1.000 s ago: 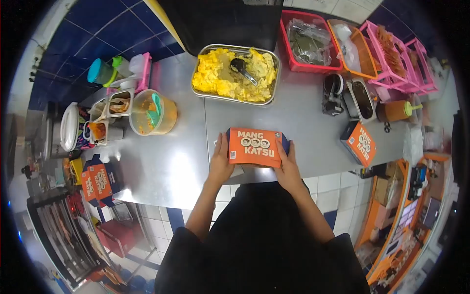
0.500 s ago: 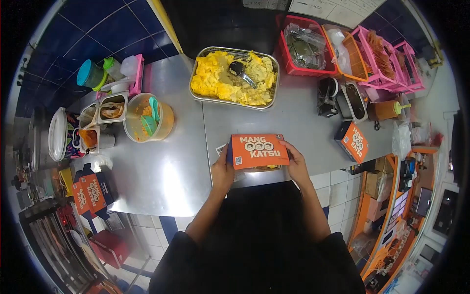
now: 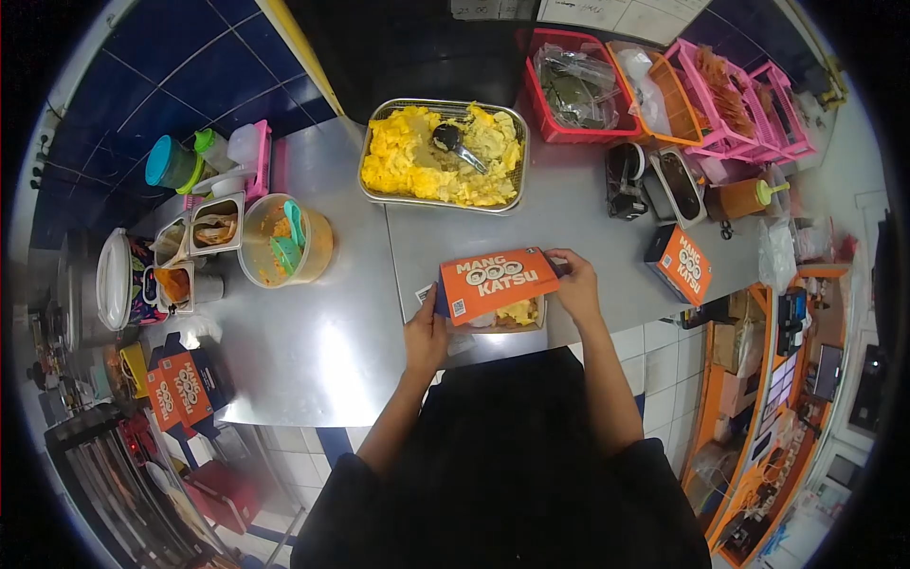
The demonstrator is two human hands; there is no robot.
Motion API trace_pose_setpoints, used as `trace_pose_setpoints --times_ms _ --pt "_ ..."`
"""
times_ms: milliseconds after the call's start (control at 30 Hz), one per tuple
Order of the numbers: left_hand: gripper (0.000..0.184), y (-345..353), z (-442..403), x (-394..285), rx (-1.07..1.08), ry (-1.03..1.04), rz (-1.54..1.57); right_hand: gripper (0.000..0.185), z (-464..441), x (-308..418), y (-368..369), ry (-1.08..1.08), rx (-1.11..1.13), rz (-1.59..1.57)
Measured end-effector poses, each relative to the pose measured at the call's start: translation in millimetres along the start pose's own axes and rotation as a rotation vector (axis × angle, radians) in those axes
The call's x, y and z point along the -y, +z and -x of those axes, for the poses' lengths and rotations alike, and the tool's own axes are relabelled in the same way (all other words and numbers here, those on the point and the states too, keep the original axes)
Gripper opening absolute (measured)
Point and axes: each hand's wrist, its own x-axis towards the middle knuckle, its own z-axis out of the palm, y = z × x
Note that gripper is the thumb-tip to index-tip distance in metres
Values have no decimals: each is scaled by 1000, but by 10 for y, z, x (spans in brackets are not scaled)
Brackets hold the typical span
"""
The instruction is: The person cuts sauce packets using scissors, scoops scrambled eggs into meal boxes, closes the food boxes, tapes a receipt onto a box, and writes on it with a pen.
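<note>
Between my hands is a takeaway food box with an orange printed top and dark blue sides. The top is raised and tilted along its near edge, so yellow egg and some pale food show in the tray part below. My left hand grips the box's left side, thumb up against the dark flap. My right hand is closed on the upper right corner, fingers curled behind it. The box's far side is hidden by the top. Beyond it stands a metal tray of scrambled egg with a black-and-silver scoop in it.
Left on the steel counter are a tub with green utensils and small metal containers. On the right are another closed orange box, a sauce bottle, a red basket and pink racks. Folded boxes lie lower left.
The box's orange top has tilted, its right end higher, and more of the egg inside shows along the near edge. Both hands keep hold. The view has shifted slightly.
</note>
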Motion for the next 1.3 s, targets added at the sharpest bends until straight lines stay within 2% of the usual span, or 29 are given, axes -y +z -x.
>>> trace_pose_setpoints --times_ms 100,200,300,400,433,500,533,600,633,733,800,833,867,933,967,1000,1067,1133,1167,1200,1233,1267,1300 --pt "54 51 21 11 -32 14 3 28 -198 -215 28 105 60 -51" --pt "54 42 11 -31 -29 -4 33 30 -124 -349 81 74 87 -225" --pt "55 32 13 -11 -18 -25 44 32 47 -469 101 -38 91 -254" --pt "53 -8 35 -26 -8 -29 57 40 133 -601 117 7 111 -247" --pt "52 -9 15 -53 -4 -20 70 45 181 -588 103 -47 42 -141" --pt "49 32 -44 27 -88 160 11 54 264 -476 90 -155 -103 75" --pt "48 51 -58 60 -132 242 -19 57 338 -297 11 -308 -129 256" --pt "44 8 -36 -53 -64 106 -8 64 531 39 -164 -600 -167 619" --pt "44 21 -19 -34 -50 63 -1 65 588 -2 -173 -544 -43 622" --pt "46 69 7 -48 -50 8 26 61 700 -233 -44 -307 111 364" --pt "52 62 56 -236 -28 -33 47 58 706 -463 85 -106 241 -43" --pt "60 77 41 -10 -1 -28 97 57 696 -485 164 -211 170 -88" --pt "62 51 68 -154 24 -12 175 56 706 -536 186 -280 80 72" --pt "57 40 64 -110 20 25 183 55 683 -256 14 -297 103 201" --pt "52 17 51 58 102 -58 274 56 655 -222 -52 -230 163 213" --pt "46 32 60 -68 38 65 245 56 630 -204 -87 -173 239 213" --pt "46 -30 22 -130 136 26 278 62 566 -387 -45 -186 237 68" --pt "48 -96 -62 174 274 23 467 64 572 -604 46 -192 332 -127" --pt "52 -168 -44 192 320 -34 628 69 506 -793 143 -190 396 -242" --pt "55 -220 -86 104 324 -180 608 67 448 -873 174 -176 493 -415" --pt "55 -270 -154 220 279 -359 524 66 395 -1052 267 -188 491 -594" --pt "53 -276 -231 333 287 -414 505 64 376 -889 159 -105 516 -640" --pt "51 -287 -282 241 272 -439 537 59 380 -788 138 -12 451 -574"
